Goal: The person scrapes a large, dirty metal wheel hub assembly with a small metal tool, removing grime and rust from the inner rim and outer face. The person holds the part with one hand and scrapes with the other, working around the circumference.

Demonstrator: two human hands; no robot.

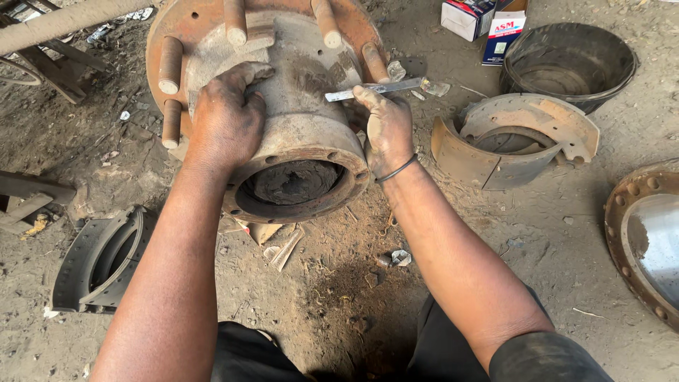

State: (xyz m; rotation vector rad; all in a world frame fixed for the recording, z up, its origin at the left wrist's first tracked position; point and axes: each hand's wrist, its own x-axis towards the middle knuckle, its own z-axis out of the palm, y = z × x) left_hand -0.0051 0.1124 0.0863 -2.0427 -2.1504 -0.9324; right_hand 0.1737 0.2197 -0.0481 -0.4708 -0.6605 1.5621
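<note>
Now the left hand (226, 120) lies flat, fingers released, on the rusty wheel hub (283, 113) on the dirt floor (339, 297); the right hand (385, 127), beside the hub, grips a thin metal blade (375, 89) against it.

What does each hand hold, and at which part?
Right hand grips a thin flat metal blade near its middle. Left hand rests on the rusty wheel hub.
</note>
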